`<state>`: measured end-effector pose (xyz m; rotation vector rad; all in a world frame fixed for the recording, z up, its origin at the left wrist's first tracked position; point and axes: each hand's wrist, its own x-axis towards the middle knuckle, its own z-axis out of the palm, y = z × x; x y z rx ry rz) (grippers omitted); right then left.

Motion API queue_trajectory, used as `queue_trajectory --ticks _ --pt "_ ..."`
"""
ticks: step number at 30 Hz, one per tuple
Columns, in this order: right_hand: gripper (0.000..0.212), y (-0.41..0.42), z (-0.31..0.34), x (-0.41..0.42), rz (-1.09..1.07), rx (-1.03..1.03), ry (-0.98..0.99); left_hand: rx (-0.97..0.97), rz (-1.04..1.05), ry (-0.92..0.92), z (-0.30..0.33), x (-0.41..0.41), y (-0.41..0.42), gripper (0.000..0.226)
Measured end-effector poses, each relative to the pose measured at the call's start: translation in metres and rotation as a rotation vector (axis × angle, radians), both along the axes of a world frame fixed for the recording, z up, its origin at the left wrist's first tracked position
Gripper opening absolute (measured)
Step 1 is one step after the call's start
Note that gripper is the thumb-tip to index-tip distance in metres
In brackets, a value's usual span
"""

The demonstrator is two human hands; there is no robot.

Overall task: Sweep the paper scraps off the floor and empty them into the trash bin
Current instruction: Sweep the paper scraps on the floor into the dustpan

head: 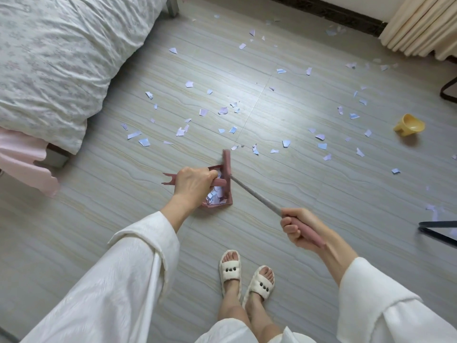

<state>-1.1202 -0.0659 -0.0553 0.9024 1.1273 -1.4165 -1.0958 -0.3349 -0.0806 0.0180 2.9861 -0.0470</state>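
Mid-sweep, collecting step. Left hand (pixel 194 180) curled round the handle of pink dustpan (pixel 217 191), pan resting on floor (pixel 296 194) just ahead of the feet. Right hand (pixel 298 226) wrapped tight on the pink grip of broom (pixel 254 198), grey shaft running down-left to the broom head, which stood at the pan's mouth, touching or nearly so. Small heap of paper scraps (pixel 216 194) already inside the pan. Most scraps left loose on the floor beyond: thick scatter ahead of the broom head, more out right, some far up near curtain (pixel 420 23) and by the bed (pixel 61 58). Yellow cup-like thing (pixel 408 125) lying tipped at right, among scraps. No trash bin in view. Judged early-to-middle of task. Next probably: reach broom out past nearest scraps, drag back toward pan mouth, pan held flat and pressed down so pieces don't slip under. Emptying not yet due.
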Motion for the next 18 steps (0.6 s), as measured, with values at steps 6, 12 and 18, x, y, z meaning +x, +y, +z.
queue_trajectory --ticks 6,12,18 --pt "0.022 0.010 0.016 -0.011 0.117 0.036 0.058 -0.014 0.071 -0.029 0.013 0.000 -0.005 0.015" --pt "0.022 0.025 0.026 -0.020 0.109 0.159 0.126 -0.025 0.141 -0.024 0.025 -0.006 0.003 0.020" --pt "0.023 0.075 0.039 -0.029 -0.036 0.217 0.154 0.038 0.162 -0.052 0.040 -0.050 0.057 0.013"
